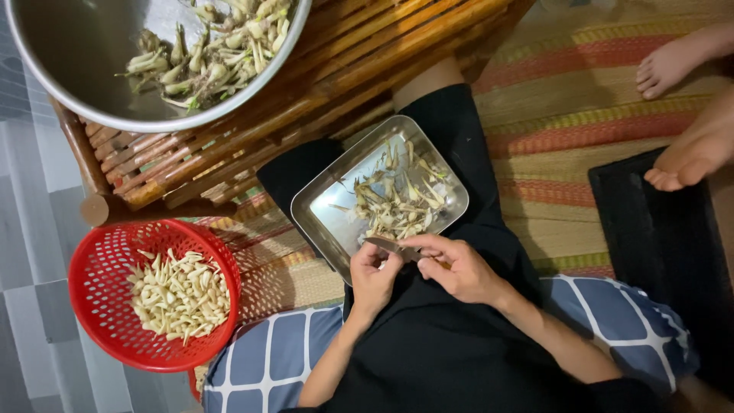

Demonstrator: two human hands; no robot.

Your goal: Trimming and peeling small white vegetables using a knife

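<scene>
My right hand grips a small knife whose blade points left toward my left hand. The left hand's fingers are pinched closed around a small pale bulb that is mostly hidden. Both hands hover over the near edge of a square steel tray resting on my lap, which holds a heap of peelings and root trimmings.
A red plastic basket of peeled white bulbs sits at left on the mat. A big steel bowl of unpeeled bulbs rests on a wooden slatted stool. Another person's bare feet are at upper right beside a black mat.
</scene>
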